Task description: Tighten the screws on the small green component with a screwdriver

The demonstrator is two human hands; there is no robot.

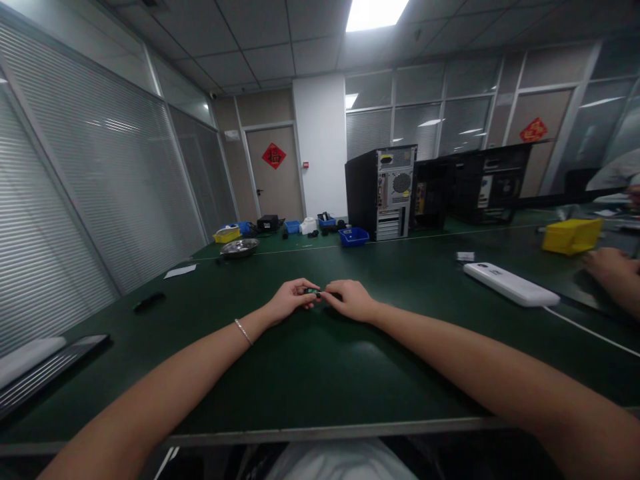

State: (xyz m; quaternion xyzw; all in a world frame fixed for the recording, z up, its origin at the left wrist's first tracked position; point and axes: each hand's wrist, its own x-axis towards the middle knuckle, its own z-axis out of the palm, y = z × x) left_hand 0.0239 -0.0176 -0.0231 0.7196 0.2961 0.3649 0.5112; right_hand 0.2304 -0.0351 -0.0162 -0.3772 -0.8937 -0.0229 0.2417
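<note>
Above the middle of the dark green table [310,380], my left hand [290,300] holds a small dark and green part [313,291] between thumb and fingers. A silvery bracelet [243,332] is on that wrist. My right hand [351,299] is close beside it, its fingers pressed together and the fingertips at the right end of the small part. Whether the right fingertips pinch a piece of their own is too small to tell.
A white power strip [510,285] with a cable lies right, near a yellow bin [572,236] and another person's hand [613,270]. Behind stand a computer tower [383,193], a blue tray [353,237] and a metal bowl [239,248]. A dark object [149,302] lies left.
</note>
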